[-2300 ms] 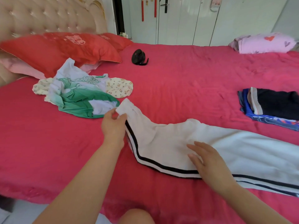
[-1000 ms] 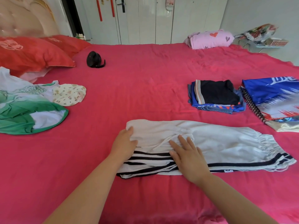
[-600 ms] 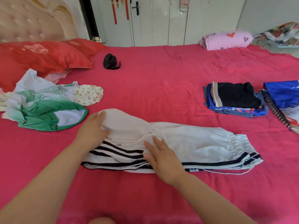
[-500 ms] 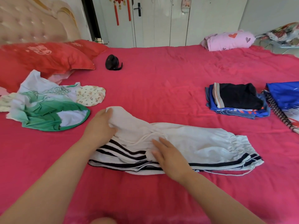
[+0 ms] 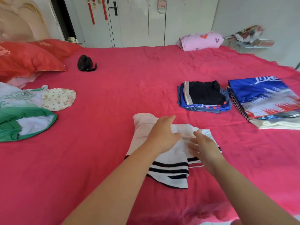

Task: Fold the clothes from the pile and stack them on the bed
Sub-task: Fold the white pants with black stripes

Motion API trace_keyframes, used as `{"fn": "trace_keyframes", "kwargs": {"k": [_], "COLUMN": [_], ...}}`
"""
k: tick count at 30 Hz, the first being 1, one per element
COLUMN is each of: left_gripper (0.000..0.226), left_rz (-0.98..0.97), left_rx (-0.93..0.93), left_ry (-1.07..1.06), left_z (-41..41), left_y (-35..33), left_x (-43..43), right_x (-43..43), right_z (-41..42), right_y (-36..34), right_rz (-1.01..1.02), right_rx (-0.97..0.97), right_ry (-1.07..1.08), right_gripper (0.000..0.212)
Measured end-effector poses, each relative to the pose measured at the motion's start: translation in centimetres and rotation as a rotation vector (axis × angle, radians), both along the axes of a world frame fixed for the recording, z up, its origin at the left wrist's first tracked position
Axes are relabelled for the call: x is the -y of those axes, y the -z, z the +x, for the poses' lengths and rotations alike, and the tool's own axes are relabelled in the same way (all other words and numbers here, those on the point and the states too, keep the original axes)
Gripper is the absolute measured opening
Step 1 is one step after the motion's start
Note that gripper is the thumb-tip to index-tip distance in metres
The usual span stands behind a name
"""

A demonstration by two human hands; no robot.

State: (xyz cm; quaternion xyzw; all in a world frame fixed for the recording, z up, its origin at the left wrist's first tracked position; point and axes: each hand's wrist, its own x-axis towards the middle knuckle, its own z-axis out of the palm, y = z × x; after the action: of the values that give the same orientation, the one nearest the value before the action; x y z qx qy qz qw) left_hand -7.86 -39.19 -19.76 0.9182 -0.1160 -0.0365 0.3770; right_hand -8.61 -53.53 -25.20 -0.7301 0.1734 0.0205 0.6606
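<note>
head view, lower centre: your left hand (image 5: 162, 135) and right hand (image 5: 204, 147) lie flat on the white pants (image 5: 173, 154); square the fold before stacking.

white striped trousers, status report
Left hand, right hand rest flat on white black-striped trousers. Trousers folded short on red bedsheet. Dark folded stack beyond them.

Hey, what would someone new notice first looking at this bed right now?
The vivid pink-red sheet fills the view. In the near middle, the left hand and right hand lie on folded white trousers with black stripes. A neat stack of folded clothes sits at right, a loose green and white pile at left.
</note>
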Motion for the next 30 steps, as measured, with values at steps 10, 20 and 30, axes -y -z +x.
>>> {"fn": "trace_keyframes", "kwargs": {"k": [10, 20, 30], "left_gripper": [0.048, 0.057, 0.056], "left_rz": [0.175, 0.282, 0.498], "left_rx": [0.088, 0.083, -0.009], "left_ry": [-0.324, -0.126, -0.077], "left_z": [-0.6, -0.9, 0.8], "left_y": [4.9, 5.4, 5.6], "left_x": [-7.0, -4.1, -2.4], "right_x": [-2.3, 2.6, 3.4], "right_z": [0.5, 3.6, 1.1], "right_y": [0.5, -2.7, 1.8], "right_rz": [-0.562, -0.717, -1.128], "right_rx": [-0.047, 0.180, 0.345], "right_ry": [-0.312, -0.087, -0.198], "right_gripper": [0.067, 0.053, 0.048]}}
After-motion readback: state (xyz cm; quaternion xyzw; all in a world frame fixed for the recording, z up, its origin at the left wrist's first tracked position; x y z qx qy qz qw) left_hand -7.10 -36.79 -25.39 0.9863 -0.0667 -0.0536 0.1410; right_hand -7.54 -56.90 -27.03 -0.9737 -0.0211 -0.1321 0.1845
